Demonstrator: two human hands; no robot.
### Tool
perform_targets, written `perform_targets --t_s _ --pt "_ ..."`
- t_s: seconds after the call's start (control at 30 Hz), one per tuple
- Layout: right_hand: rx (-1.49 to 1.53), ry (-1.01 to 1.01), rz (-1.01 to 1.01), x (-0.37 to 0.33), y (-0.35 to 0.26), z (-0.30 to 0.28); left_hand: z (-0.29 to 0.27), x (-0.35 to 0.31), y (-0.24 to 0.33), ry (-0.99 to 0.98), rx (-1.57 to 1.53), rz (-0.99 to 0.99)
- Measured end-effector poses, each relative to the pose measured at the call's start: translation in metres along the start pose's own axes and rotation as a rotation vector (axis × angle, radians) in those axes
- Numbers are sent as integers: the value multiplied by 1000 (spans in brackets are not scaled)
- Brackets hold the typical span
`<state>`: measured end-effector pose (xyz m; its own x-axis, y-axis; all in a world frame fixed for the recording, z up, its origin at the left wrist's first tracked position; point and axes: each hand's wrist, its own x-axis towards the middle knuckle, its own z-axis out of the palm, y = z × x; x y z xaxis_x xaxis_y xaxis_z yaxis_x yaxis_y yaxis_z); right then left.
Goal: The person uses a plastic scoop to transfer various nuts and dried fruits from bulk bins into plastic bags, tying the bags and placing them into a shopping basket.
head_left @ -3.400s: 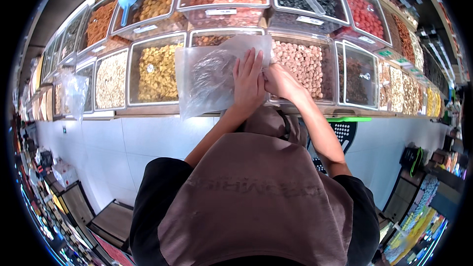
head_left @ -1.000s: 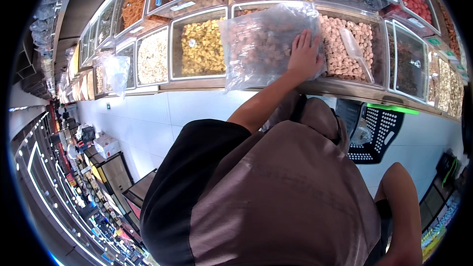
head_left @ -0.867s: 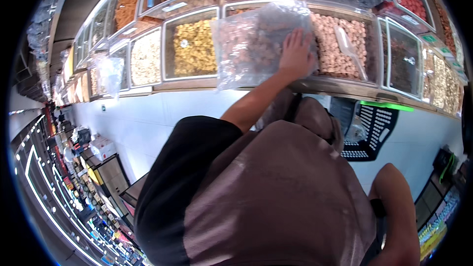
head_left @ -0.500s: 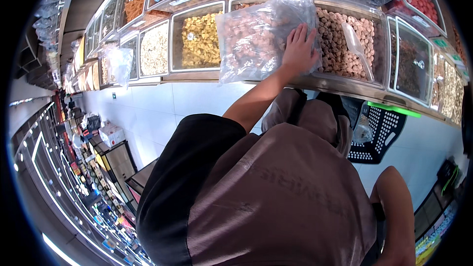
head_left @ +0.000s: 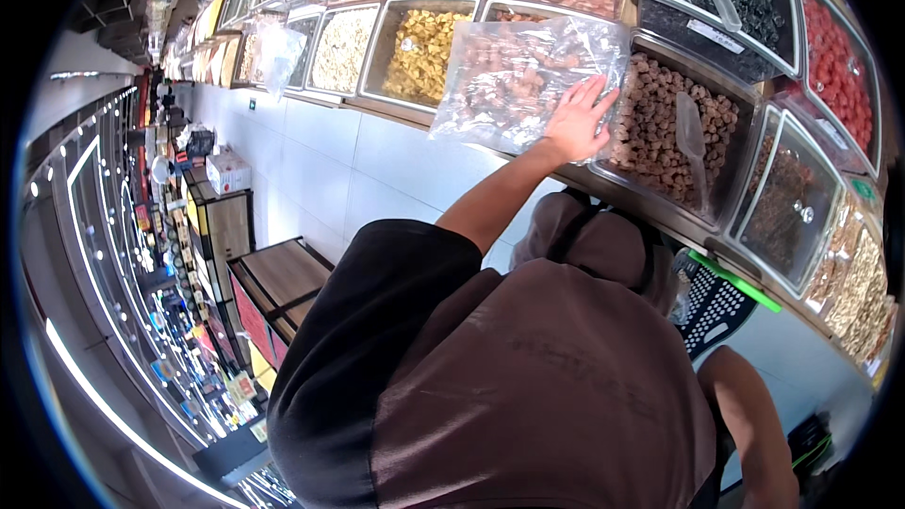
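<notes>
A clear plastic bag (head_left: 514, 85) lies spread over a clear bin of pinkish-brown lumps, its contents showing through the film. My left hand (head_left: 578, 123) rests on the bag's right part, palm down and fingers apart; it is open. Just right of it stands an uncovered bin of round brown pieces (head_left: 650, 118), with a clear plastic scoop (head_left: 691, 137) lying on them. My right arm bends at the lower right beside my body, and the hand itself is out of sight.
Bins of yellow pieces (head_left: 424, 52), pale flakes (head_left: 344, 47) and red pieces (head_left: 839, 66) line the sloped display. Another clear bag (head_left: 278, 57) hangs at its left front edge. Below the counter sits a black perforated basket (head_left: 712, 302) with a green handle. A wooden-topped stand (head_left: 283, 273) is at left.
My view has turned, so the display slants down to the right. The left hand stays on the bag, which lies flatter, and its fingers are more spread.
</notes>
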<state>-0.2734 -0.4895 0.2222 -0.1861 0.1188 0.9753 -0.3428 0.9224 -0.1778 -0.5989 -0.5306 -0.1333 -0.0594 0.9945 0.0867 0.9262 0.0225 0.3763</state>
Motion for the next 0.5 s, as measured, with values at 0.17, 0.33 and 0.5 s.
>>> perform_targets --t_s 0.17,0.33,0.5 --pt "299 -33 1229 -93 60 29 -6 2 -4 13 0 -15" --pt "-630 -856 1293 -327 144 74 -3 3 -3 35 36 -19" --pt "-876 -827 1483 -393 147 72 -6 1 -4 32 28 -32"
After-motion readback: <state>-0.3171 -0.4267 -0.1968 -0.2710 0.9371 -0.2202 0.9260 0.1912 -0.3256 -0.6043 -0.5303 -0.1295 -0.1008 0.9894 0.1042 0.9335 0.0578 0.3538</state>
